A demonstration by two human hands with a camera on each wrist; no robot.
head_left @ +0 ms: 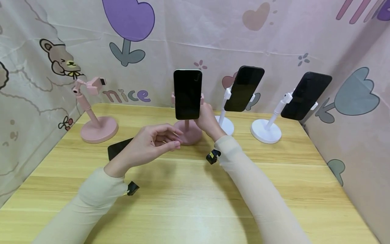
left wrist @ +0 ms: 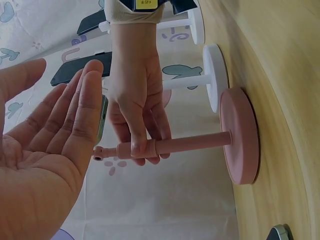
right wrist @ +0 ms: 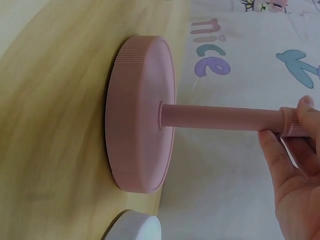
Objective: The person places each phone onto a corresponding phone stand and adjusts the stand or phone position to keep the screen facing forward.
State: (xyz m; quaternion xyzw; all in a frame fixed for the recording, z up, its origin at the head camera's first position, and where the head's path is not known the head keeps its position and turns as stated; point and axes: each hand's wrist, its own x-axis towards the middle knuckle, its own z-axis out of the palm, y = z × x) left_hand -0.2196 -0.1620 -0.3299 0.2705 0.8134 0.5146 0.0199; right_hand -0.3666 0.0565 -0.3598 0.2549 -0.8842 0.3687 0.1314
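A pink phone stand (head_left: pixel 192 135) stands upright in the middle of the table, with a black-screened phone (head_left: pixel 187 95) clamped in its holder. My right hand (head_left: pixel 209 121) grips the stand's pole from the right, partly behind the phone in the head view. In the right wrist view, thumb and fingers of that hand (right wrist: pixel 295 190) close round the ribbed collar (right wrist: pixel 294 122) on the pole. My left hand (head_left: pixel 146 142) hangs in front and to the left of the stand's base with relaxed fingers, holding nothing. Its palm (left wrist: pixel 45 185) fills the left of the left wrist view.
Another pink stand (head_left: pixel 99 130) with no phone in it is at the far left. A black phone (head_left: pixel 118 148) lies on the table, partly hidden by my left forearm. Two white stands (head_left: pixel 265 131) at the right hold dark phones (head_left: pixel 306 96). A patterned cloth (head_left: pixel 195 40) hangs behind.
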